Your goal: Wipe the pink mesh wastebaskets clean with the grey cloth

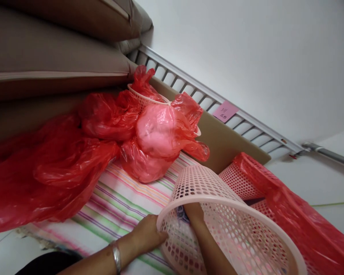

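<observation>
A pink perforated plastic basket (209, 181) lies tipped on its side, its mouth facing me. My left hand (150, 233) grips the basket's rim at the left, and a silver bracelet is on that wrist. Reaching in through the mouth, my right hand (193, 212) is closed around a bluish patterned cloth (182, 214) against the basket's inner wall. The fingertips of my right hand are hidden.
A striped sheet (114, 194) lies beneath. Red plastic bags (60, 168) and a pink bundle in a red bag (157, 130) sit to the left and behind. Red-wrapped baskets (242, 179) stand at right. A metal rail (203, 89) with a pink note (225, 110) runs along the wall.
</observation>
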Available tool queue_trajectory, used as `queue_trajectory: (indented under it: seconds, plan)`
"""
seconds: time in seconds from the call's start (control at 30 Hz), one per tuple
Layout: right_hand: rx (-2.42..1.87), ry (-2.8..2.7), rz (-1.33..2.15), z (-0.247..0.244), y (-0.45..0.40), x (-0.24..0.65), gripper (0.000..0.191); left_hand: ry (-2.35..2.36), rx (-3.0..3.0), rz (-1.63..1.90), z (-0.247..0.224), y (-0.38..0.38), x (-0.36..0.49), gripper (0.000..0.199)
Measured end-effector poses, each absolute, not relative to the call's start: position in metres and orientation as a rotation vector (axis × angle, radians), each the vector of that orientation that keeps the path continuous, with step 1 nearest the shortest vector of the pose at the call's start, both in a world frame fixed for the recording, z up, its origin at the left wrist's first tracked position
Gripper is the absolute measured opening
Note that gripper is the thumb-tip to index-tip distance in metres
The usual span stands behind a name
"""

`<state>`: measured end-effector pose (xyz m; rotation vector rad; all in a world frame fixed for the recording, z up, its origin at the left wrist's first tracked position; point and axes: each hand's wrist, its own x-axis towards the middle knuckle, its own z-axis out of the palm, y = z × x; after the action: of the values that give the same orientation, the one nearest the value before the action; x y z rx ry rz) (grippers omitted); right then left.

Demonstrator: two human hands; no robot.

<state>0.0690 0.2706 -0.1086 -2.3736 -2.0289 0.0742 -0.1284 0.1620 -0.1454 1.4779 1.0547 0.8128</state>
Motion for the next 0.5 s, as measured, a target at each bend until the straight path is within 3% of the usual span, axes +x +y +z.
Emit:
queue_trajectory:
  seconds: [0.27, 0.5]
  plan:
    - [-2.423, -2.030, 0.154, -0.118, 0.218, 0.064, 0.049, 1.033, 1.504, 0.818, -0.145, 0.159, -0.130, 0.031]
    - [-2.420, -2.098, 0.226, -0.118, 0.189, 0.062, 0.053, 1.050, 1.506, 0.816, -0.143, 0.157, -0.129, 0.030]
